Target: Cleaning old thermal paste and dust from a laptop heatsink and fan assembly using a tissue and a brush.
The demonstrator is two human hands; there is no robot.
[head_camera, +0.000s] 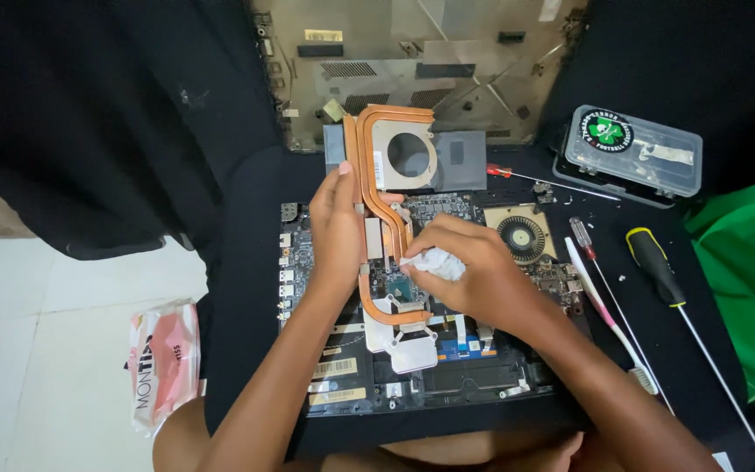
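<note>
Both forearms are reaching in from the near edge over an opened laptop (pixel 412 376) lying on a black cloth (pixel 246 262). On the laptop's left half, the left hand (pixel 335 232) is pressing its fingers down on the copper heat pipe assembly (pixel 377 201), steadying rather than clenching it. To its right, the right hand (pixel 474 271) is pinching a crumpled white tissue (pixel 437 262) in its fingers, holding the wad against the board just beside the pipes near the laptop's middle. A round fan (pixel 520 234) is sitting at the laptop's far right corner. Toward the cloth's right edge, a white toothbrush (pixel 609 319), a clear-handled screwdriver (pixel 580 232) and a black-and-yellow screwdriver (pixel 654 267) are lying side by side. A clear plastic box (pixel 635 157) is resting at the far right corner, and the laptop's bottom cover (pixel 412 61) is lying along the far edge.
</note>
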